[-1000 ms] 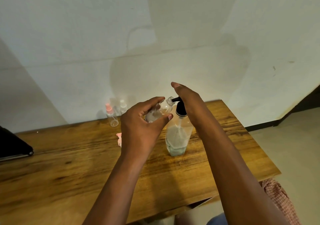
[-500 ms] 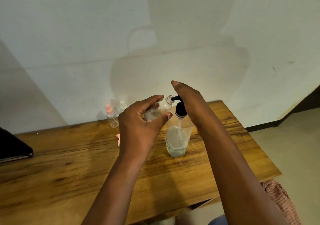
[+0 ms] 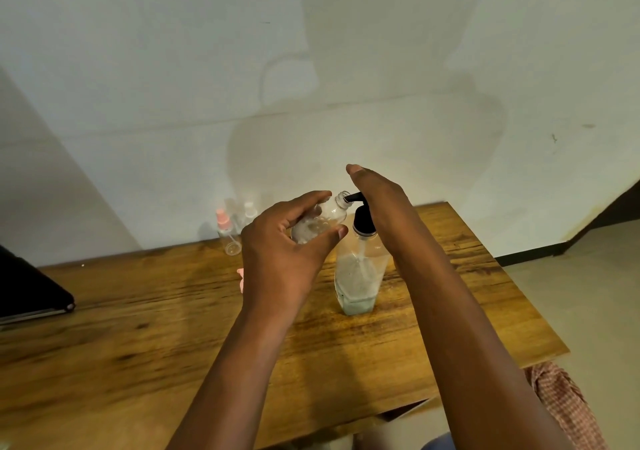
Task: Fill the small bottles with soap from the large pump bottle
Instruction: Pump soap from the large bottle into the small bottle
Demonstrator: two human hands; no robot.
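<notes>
A large clear pump bottle [image 3: 356, 276] with a black pump head [image 3: 363, 219] stands on the wooden table [image 3: 138, 328], holding a little pale soap at its bottom. My left hand [image 3: 287, 252] grips a small clear bottle [image 3: 320, 219], tilted with its open mouth against the black spout. My right hand [image 3: 379, 196] lies flat on top of the pump head, fingers stretched out. Two more small bottles stand by the wall: one with a pink spray cap [image 3: 227, 233], one with a clear cap [image 3: 249, 212].
A small pink piece [image 3: 240, 278] lies on the table, mostly hidden behind my left hand. A dark flat device [image 3: 31, 290] rests at the table's left edge. The table's right edge and front edge drop to a pale floor; checked cloth [image 3: 568, 404] shows at lower right.
Both hands, the small bottle and the pump head have risen very slightly; otherwise the scene is the same.
</notes>
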